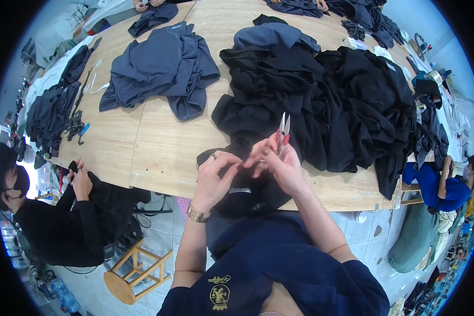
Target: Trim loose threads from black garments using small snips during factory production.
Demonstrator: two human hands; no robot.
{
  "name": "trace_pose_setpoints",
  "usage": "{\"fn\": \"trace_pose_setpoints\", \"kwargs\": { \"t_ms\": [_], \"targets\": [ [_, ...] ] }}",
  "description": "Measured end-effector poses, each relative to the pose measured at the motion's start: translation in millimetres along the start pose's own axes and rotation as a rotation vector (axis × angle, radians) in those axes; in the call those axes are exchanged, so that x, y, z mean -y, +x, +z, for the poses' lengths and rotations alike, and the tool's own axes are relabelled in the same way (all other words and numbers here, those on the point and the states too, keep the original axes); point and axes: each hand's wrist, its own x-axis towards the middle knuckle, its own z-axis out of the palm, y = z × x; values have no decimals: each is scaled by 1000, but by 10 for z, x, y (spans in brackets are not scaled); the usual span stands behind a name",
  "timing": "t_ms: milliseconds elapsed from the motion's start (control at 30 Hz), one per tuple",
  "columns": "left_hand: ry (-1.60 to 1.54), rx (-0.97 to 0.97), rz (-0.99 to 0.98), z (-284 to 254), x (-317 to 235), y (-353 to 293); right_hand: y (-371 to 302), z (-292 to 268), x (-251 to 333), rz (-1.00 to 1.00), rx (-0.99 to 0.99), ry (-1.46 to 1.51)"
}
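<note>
Above the table's near edge, my left hand (216,176) is closed in a pinch, thumb against forefinger. Whatever the pinch holds is too small to make out. My right hand (279,166) faces it, fingertips close to the left ones. Held in that hand are small thread snips (284,129) with red grips, their blades pointing up and away from me, slightly apart. Under both hands lies a black garment (266,197) that hangs over the edge, a pale label showing on it. It runs up to a large heap of black garments (279,79).
Dark grey-blue garments (160,66) lie left of the black heap on the wooden table (158,150). At left, a seated person (63,226) handles black cloth beside a wooden stool (137,271). Other people's hands show at the far edge. Someone in blue (440,184) is at right.
</note>
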Motion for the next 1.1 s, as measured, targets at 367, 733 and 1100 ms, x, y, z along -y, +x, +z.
{"fn": "trace_pose_setpoints", "kwargs": {
  "t_ms": [367,733,1100],
  "targets": [
    [-136,-47,-106,28,135,3,-207,-255,-11,5,88,-1178],
    [-151,-57,-72,78,177,-9,-163,-212,-87,-11,161,-1362],
    [-207,-83,-109,104,204,-35,-75,-295,-320,132,-83,-590]
  ]
}}
